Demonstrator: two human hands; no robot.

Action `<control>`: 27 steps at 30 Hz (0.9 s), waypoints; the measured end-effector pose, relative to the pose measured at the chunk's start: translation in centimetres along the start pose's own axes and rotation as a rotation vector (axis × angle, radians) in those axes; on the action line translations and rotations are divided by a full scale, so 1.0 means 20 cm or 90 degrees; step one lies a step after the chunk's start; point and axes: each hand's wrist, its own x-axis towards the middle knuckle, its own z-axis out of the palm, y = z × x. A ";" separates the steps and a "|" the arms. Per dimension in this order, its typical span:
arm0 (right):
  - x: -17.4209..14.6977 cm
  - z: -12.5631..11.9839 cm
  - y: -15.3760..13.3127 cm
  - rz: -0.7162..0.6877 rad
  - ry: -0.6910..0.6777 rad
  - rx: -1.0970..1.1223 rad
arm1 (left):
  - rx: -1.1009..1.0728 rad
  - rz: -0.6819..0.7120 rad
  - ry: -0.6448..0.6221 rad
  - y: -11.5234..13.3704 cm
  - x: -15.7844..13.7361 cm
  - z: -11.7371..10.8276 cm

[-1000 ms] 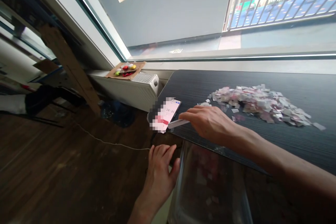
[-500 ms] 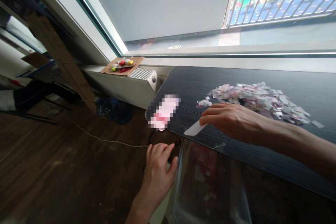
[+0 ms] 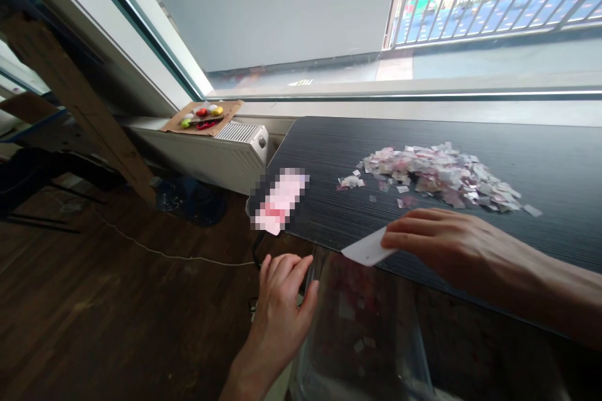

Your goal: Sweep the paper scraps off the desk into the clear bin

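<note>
Scraping step: right hand [image 3: 451, 244], fingers pinching white card [image 3: 369, 249] at tabletop [image 3: 329, 150] edge, scraps [image 3: 433, 172] at 1 o'clock; left hand [image 3: 282, 307], fingers spread, steadies clear bin [image 3: 367, 338]; next sweep needs flat card.

Both my hands are out in front of me, the left low and near, the right stretched across from the side.

My left hand [image 3: 282, 310] rises from the bottom edge, palm turned away and down, fingers spread and gently curved, thumb splayed out toward my right. My right forearm comes in bare from the right edge, wrist level; my right hand [image 3: 439, 244] lies palm down, above and to the right of the left, fingers together and extended leftward, fingertips pinched closed on a flat white piece.
</note>
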 end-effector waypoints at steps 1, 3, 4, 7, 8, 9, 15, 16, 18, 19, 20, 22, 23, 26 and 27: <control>-0.05 -0.01 -0.01 0.010 -0.007 -0.003 | -0.002 0.006 -0.003 0.01 0.01 0.00; -0.11 -0.03 -0.02 0.041 0.006 -0.027 | -0.005 0.022 -0.013 0.03 0.03 0.01; -0.13 -0.03 -0.02 0.064 0.026 -0.046 | -0.008 0.032 -0.021 0.05 0.04 0.01; -0.15 0.01 0.00 0.149 0.110 -0.108 | -0.018 0.052 -0.045 0.10 0.06 0.01; -0.16 0.02 0.01 0.174 0.126 -0.119 | -0.020 0.056 -0.051 0.12 0.06 0.01; -0.16 0.03 0.01 0.193 0.130 -0.121 | -0.020 0.060 -0.055 0.13 0.06 0.02; -0.25 0.03 -0.04 0.227 0.129 -0.028 | -0.003 0.099 -0.073 0.14 0.06 0.03; -0.27 0.02 -0.04 0.240 0.143 -0.024 | -0.001 0.106 -0.073 0.14 0.07 0.03; -0.33 -0.01 -0.01 0.300 0.194 -0.051 | 0.001 0.125 -0.066 0.15 0.10 0.03; -0.36 -0.03 0.00 0.340 0.227 -0.081 | 0.001 0.139 -0.062 0.16 0.12 0.04; -0.39 -0.05 0.02 0.383 0.255 -0.112 | 0.000 0.156 -0.061 0.17 0.15 0.04; -0.45 -0.08 0.06 0.459 0.290 -0.162 | 0.001 0.184 -0.059 0.20 0.19 0.06; -0.48 -0.09 0.07 0.486 0.297 -0.177 | 0.002 0.198 -0.063 0.21 0.22 0.08; -0.52 -0.10 0.09 0.507 0.309 -0.182 | 0.009 0.230 -0.081 0.25 0.27 0.13; -0.51 -0.10 0.09 0.491 0.312 -0.173 | 0.013 0.235 -0.087 0.26 0.28 0.15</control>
